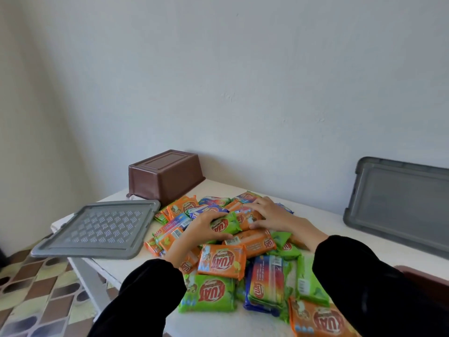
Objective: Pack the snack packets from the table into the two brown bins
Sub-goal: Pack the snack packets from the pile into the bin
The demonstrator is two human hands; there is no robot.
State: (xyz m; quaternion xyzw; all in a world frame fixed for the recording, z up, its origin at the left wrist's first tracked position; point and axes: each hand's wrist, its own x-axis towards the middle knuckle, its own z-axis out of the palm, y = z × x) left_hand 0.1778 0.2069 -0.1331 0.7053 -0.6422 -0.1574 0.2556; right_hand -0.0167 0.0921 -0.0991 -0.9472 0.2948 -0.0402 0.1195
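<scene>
1. Our left hand [206, 231] curls round a green packet [226, 226] at the top of the heap, fingers over its far edge and thumb against its near edge, a firm hold
2. Our right hand [273, 216] lies just beside it, fingers spread and fairly straight on an orange packet [247, 218]; it rests on the wrapper and clasps nothing that we can make out
3. The snack packets [220, 262] lie in a loose heap on the white table [340, 229], with orange, green and blue wrappers overlapping, and we see none of them in a bin
4. One brown bin [165, 176] stands upside down at the far left corner of the table, just behind the heap
5. At the right edge, beyond our right sleeve [364, 276], we see the dark rim of a second brown bin [422, 276]; its inside is hidden from us
6. A grey lid [97, 229] lies flat to the left of the heap, overhanging the table's edge
7. Another grey lid, the leaning lid [398, 207], stands tilted against the wall [243, 81] on the right
8. Below the table on the left we see a patterned tiled floor [36, 288]
</scene>
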